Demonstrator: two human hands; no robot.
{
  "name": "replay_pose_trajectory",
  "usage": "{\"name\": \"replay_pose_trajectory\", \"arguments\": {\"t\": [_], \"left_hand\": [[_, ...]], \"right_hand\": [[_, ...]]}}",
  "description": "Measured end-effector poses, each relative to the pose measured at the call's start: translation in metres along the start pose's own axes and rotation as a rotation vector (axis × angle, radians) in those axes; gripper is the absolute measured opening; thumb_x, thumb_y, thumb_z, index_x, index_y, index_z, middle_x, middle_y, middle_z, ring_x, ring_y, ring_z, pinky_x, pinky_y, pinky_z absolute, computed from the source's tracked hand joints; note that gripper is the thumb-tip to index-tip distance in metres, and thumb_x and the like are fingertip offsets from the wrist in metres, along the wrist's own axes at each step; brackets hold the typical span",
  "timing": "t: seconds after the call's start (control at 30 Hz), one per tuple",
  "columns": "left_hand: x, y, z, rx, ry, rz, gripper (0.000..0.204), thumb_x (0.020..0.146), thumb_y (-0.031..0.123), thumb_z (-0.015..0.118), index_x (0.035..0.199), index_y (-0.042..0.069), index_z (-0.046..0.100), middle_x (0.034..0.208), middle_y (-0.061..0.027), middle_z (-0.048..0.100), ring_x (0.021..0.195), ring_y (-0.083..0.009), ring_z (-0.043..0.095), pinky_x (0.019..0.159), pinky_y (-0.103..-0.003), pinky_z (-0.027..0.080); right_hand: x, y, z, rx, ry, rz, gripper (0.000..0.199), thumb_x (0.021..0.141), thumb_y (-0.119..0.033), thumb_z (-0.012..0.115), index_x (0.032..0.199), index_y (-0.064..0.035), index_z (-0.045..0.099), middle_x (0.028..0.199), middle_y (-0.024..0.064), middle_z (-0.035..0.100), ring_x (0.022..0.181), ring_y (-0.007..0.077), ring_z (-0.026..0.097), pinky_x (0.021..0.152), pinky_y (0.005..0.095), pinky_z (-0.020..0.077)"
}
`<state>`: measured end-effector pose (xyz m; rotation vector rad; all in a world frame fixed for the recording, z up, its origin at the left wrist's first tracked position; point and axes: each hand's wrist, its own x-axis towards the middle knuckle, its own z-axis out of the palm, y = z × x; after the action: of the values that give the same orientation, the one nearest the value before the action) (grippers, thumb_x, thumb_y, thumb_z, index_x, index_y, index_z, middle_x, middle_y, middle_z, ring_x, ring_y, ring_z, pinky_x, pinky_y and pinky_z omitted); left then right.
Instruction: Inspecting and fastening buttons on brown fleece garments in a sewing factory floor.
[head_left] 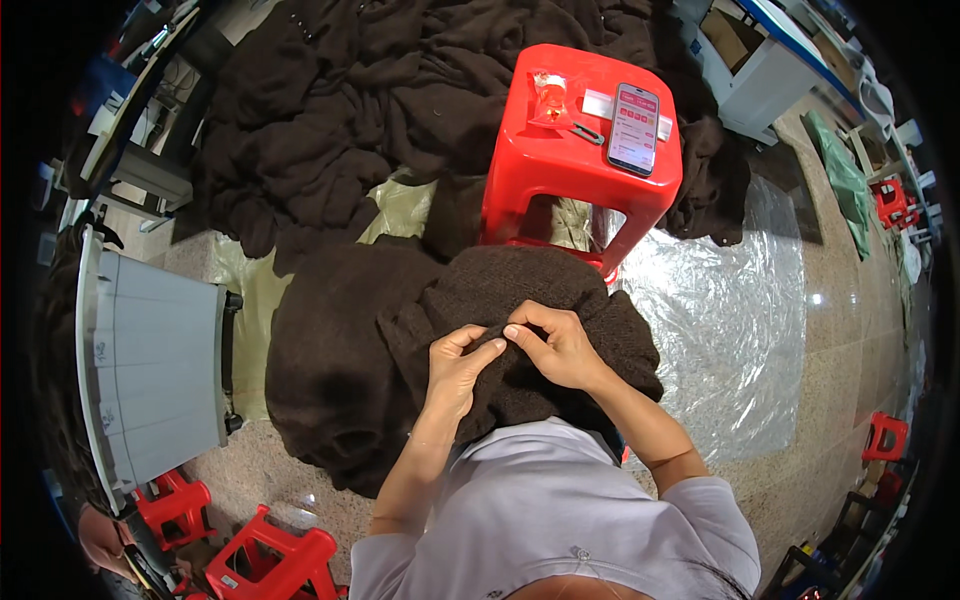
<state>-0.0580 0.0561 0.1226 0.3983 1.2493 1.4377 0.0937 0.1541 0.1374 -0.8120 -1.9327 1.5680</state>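
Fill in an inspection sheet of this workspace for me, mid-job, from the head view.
Surface: stone floor, with a clear plastic sheet spread at right.
Job's things: brown cloth bunched in front of the body; a larger dark heap lies beyond.
Clutter: red stool bearing a lit phone, a packet and a small dark tool.
Grips: left grip and right grip, close together, pinch the cloth.
Cables: nothing seen near the hands; the rim is unclear.
Surroundings: grey bin at left.
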Motion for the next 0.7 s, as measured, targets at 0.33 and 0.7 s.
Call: {"name": "replay_pose_trajectory", "arguments": {"t": [0.33,0.7], "left_hand": [[0.006,-0.018,0.011,-0.076,0.194,0.176,0.016,0.087,-0.009,0.060,0.096,-0.004,0.072,0.090,-0.0035,0.070,0.080,-0.0071,0.062,0.075,-0.021,0.049],[-0.004,0.036,-0.019,-0.244,0.039,-0.020,0.014,0.090,0.006,0.062,0.100,-0.001,0.067,0.098,-0.0061,0.070,0.092,-0.0145,0.065,0.089,-0.027,0.049]], "right_hand": [[-0.004,-0.004,0.012,-0.288,0.015,-0.296,0.010,0.089,-0.011,0.067,0.091,-0.0031,0.061,0.082,0.0132,0.062,0.072,0.0363,0.062,0.059,0.0426,0.0483],[-0.027,0.016,-0.077,-0.323,-0.064,0.125,0.018,0.079,0.001,0.073,0.097,0.0007,0.069,0.091,0.0086,0.065,0.085,0.0222,0.064,0.077,0.0332,0.0500]]}}
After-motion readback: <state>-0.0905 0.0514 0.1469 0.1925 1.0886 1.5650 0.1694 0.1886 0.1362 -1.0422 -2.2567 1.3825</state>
